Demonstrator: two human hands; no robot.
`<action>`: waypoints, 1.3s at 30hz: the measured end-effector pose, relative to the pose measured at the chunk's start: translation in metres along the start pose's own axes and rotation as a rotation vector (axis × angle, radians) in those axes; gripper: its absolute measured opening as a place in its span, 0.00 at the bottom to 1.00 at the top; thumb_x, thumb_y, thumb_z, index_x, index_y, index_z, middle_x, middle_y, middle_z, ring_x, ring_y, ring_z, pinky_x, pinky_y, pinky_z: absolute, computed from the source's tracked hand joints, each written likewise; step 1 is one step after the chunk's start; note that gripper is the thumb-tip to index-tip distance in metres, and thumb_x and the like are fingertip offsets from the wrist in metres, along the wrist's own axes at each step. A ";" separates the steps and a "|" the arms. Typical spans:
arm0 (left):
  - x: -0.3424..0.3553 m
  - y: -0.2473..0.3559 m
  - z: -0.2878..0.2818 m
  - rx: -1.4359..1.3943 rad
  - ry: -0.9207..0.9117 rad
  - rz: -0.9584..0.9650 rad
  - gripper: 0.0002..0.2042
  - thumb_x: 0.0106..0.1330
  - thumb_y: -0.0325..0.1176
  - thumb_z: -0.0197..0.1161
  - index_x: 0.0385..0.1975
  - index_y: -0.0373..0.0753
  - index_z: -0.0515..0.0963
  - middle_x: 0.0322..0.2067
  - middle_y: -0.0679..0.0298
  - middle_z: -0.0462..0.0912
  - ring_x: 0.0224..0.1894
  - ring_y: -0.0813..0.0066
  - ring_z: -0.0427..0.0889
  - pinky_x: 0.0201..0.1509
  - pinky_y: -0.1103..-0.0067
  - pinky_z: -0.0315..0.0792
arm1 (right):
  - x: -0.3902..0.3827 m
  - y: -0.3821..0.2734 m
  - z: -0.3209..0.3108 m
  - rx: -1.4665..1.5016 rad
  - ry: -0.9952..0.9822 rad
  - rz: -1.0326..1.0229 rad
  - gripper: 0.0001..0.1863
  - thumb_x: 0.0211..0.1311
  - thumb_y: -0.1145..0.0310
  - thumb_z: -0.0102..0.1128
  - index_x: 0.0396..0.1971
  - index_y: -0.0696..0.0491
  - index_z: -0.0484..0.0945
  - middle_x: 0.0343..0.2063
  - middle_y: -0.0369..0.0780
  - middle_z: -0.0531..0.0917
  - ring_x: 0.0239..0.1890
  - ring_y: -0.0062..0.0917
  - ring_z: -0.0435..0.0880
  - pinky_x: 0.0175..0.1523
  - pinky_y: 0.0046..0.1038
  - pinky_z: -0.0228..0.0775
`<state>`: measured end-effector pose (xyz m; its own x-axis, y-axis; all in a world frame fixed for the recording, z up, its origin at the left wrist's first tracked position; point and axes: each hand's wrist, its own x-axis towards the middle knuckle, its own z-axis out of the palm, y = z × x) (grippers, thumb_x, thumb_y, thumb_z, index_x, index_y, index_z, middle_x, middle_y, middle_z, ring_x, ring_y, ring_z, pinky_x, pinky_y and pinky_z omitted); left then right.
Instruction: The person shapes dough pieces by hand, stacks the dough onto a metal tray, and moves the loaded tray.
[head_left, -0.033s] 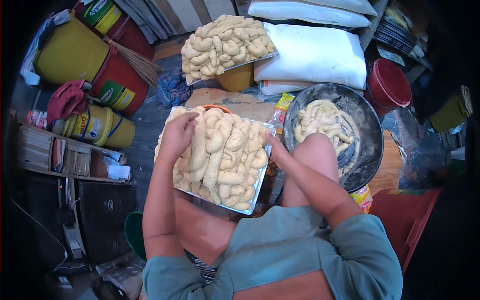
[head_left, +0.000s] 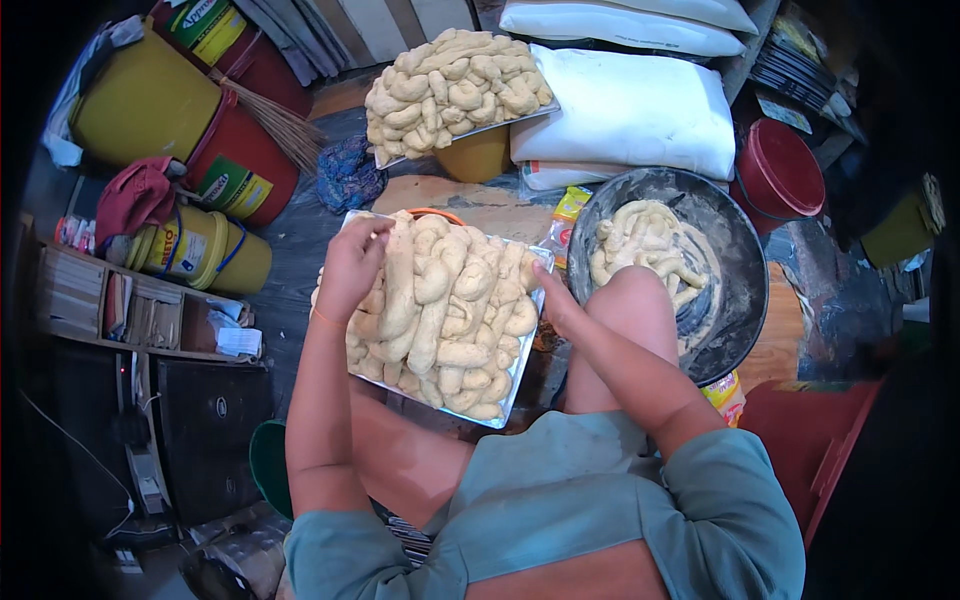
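Pale dough ropes (head_left: 465,285), thick and twisted, are heaped on a silver metal tray (head_left: 517,385) in front of me. My left hand (head_left: 357,257) is at the heap's upper left, its fingers bent in a pinch at the top end of a long dough strip (head_left: 399,275). That strip runs down over the pile toward me. With my right hand (head_left: 556,298) I grip the tray's right edge, the thumb showing beside the dough and the other fingers mostly hidden. What supports the tray is largely covered, though an orange rim (head_left: 437,214) shows behind it.
Right of my knee is a wide black basin (head_left: 740,325) with more dough ropes (head_left: 645,245). A second loaded tray (head_left: 470,133) rests on a yellow bucket (head_left: 473,157), beside white sacks (head_left: 625,110). Red and yellow buckets (head_left: 240,165) and a low shelf (head_left: 180,345) line the left.
The fingers of my left hand have shifted slightly up and left and curled in at the strip's end. My right hand and the tray stay put.
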<state>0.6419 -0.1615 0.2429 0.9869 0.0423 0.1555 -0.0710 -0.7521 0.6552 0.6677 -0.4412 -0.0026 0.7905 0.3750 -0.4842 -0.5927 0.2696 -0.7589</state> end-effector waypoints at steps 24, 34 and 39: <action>0.047 -0.034 0.020 0.153 0.381 0.334 0.12 0.67 0.36 0.61 0.35 0.31 0.76 0.17 0.60 0.78 0.21 0.62 0.77 0.34 0.72 0.73 | 0.017 0.013 -0.002 -0.021 -0.027 0.068 0.53 0.59 0.31 0.50 0.71 0.53 0.42 0.72 0.46 0.48 0.74 0.41 0.43 0.68 0.56 0.43; 0.012 0.023 0.041 0.725 0.155 0.644 0.22 0.61 0.46 0.67 0.50 0.39 0.79 0.51 0.50 0.79 0.54 0.59 0.77 0.60 0.67 0.68 | 0.005 0.004 -0.001 -0.029 0.003 0.052 0.50 0.62 0.36 0.50 0.70 0.57 0.46 0.70 0.47 0.54 0.71 0.38 0.51 0.70 0.44 0.45; -0.031 0.055 0.042 0.444 -0.316 0.418 0.23 0.59 0.48 0.67 0.49 0.38 0.79 0.40 0.52 0.84 0.40 0.61 0.83 0.47 0.71 0.75 | 0.012 0.007 -0.007 -0.054 0.007 0.001 0.46 0.64 0.38 0.50 0.67 0.61 0.52 0.67 0.47 0.60 0.71 0.34 0.53 0.72 0.32 0.43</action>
<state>0.6134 -0.2319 0.2428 0.8893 -0.4532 0.0619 -0.4554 -0.8647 0.2119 0.6740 -0.4411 -0.0164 0.7908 0.3692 -0.4881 -0.5849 0.2211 -0.7804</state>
